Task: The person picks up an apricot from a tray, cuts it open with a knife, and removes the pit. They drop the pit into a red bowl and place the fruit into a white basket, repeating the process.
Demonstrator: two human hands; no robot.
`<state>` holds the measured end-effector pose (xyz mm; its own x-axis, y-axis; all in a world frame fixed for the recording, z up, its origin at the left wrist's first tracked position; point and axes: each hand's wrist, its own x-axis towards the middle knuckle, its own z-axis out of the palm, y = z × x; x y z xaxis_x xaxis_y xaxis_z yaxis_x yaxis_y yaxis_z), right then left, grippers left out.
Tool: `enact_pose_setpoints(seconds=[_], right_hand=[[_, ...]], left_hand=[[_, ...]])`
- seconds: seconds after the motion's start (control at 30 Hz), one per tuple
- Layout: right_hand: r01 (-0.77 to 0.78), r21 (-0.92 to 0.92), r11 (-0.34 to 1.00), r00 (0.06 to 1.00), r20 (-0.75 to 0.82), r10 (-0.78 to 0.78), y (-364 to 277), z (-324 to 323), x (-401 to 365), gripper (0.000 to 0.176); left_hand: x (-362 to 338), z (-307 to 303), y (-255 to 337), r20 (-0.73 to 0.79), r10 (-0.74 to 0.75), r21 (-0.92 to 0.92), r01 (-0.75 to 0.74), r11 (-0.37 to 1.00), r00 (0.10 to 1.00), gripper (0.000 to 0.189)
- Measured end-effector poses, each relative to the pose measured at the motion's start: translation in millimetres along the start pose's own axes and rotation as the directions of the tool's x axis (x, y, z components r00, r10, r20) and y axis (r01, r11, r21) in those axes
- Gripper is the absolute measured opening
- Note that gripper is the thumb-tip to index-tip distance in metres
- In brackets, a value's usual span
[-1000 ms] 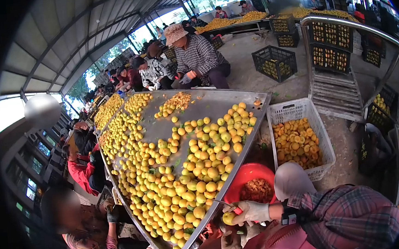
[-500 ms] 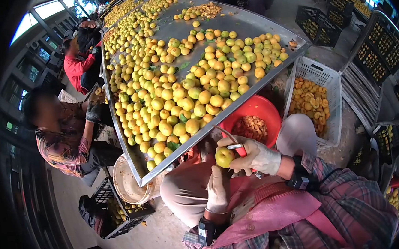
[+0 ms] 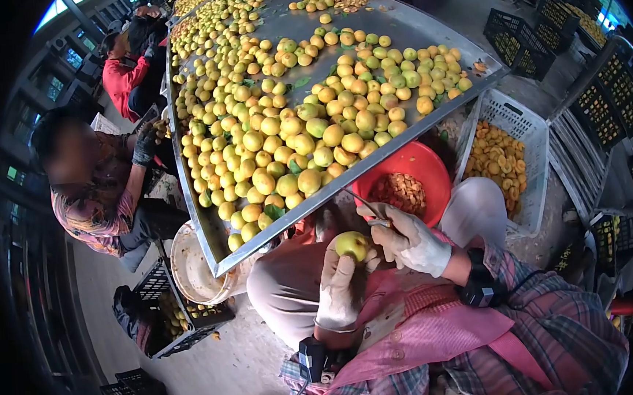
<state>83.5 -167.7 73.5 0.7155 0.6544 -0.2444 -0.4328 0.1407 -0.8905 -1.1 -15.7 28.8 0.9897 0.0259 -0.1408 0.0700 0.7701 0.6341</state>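
My left hand (image 3: 337,288), in a pale work glove, grips a yellow-green apricot (image 3: 351,245) between thumb and fingers, low over my lap. Close beside it, my gloved right hand (image 3: 412,246) is closed around a hand tool with a thin metal part (image 3: 363,202) that sticks out toward the table edge. The tool's grip is mostly hidden by my fingers. Just beyond my right hand stands a red bowl (image 3: 438,174) holding small brownish pits. Many whole apricots (image 3: 283,145) lie on the metal table (image 3: 422,32) in front of me.
Right of the bowl, a white crate (image 3: 539,160) holds orange fruit halves. A white bucket (image 3: 189,261) and a black crate (image 3: 215,322) with fruit stand at the left. One person (image 3: 97,213) sits along the table's left side. Black crates (image 3: 515,40) stand farther right.
My left hand has come up around the apricot and now holds it. My right hand has turned with the tool, whose red handle no longer shows. The view has shifted slightly.
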Motion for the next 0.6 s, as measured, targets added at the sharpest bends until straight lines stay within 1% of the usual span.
enact_pose_setpoints(seconds=[0.03,0.07,0.13,0.17,0.2,0.27,0.3,0.33,0.37,0.4,0.47,0.5,0.57,0.6], right_hand=[[0.013,0.061,0.998,1.000,-0.019,-0.012,-2.3,4.5,-1.5,0.036],[0.009,0.060,0.998,1.000,-0.017,-0.008,-3.4,4.6,-3.1,0.036],[-0.043,-0.149,0.988,0.996,0.075,0.055,-4.8,3.5,-6.8,0.035],[-0.021,-0.209,0.978,0.998,0.046,0.031,-3.9,9.1,-8.4,0.037],[-0.023,-0.210,0.977,0.998,0.047,0.033,1.2,9.0,-9.5,0.037],[0.049,-0.273,0.961,0.998,0.057,-0.035,17.0,3.0,-6.8,0.040],[0.048,-0.273,0.961,0.998,0.059,-0.033,25.0,-2.5,-4.0,0.040],[0.207,-0.482,0.851,0.978,0.116,-0.173,28.8,-6.1,-0.9,0.042],[0.350,-0.652,0.673,0.935,0.202,-0.290,31.1,-8.1,0.4,0.044],[0.350,-0.652,0.673,0.935,0.202,-0.290,31.5,-9.3,-2.7,0.044],[0.220,-0.607,0.764,0.975,0.155,-0.158,15.2,-0.5,-11.2,0.049],[0.219,-0.607,0.764,0.975,0.155,-0.157,17.3,-1.4,-11.8,0.049],[0.309,-0.658,0.687,0.951,0.192,-0.244,23.0,-4.0,-13.3,0.052],[0.309,-0.658,0.687,0.951,0.192,-0.243,22.8,-3.8,-14.4,0.052]], left_hand=[[-0.9,-0.3,2.2,-0.014,-0.006,-0.017,0.006,1.000,1.000,0.051],[-1.2,-0.6,3.3,-0.028,-0.014,-0.034,0.013,0.999,1.000,0.053],[0.1,-2.1,2.5,-0.026,-0.002,-0.013,0.002,1.000,1.000,0.053],[0.8,-2.3,2.3,-0.020,0.009,0.011,-0.009,1.000,1.000,0.053],[0.8,-1.7,2.1,-0.022,0.010,0.009,-0.009,1.000,1.000,0.053],[0.1,-0.2,1.5,0.001,0.014,0.000,-0.014,1.000,1.000,0.053],[-0.3,-0.6,0.8,-0.001,0.014,-0.001,-0.014,1.000,1.000,0.053],[-0.5,-1.3,-0.1,0.010,0.019,0.014,-0.020,1.000,1.000,0.054],[-0.8,-1.6,-0.6,0.021,0.024,0.028,-0.025,0.999,0.999,0.054],[-0.5,-1.2,0.1,0.020,0.024,0.028,-0.025,0.999,1.000,0.054],[0.3,0.1,2.1,0.077,0.034,0.087,-0.041,0.995,0.996,0.055],[0.4,-1.6,0.8,0.076,0.034,0.087,-0.041,0.995,0.997,0.055],[1.1,-5.7,-2.6,0.078,0.038,0.158,-0.050,0.986,0.996,0.058],[1.0,-5.8,-3.1,0.078,0.037,0.157,-0.049,0.986,0.996,0.058]])
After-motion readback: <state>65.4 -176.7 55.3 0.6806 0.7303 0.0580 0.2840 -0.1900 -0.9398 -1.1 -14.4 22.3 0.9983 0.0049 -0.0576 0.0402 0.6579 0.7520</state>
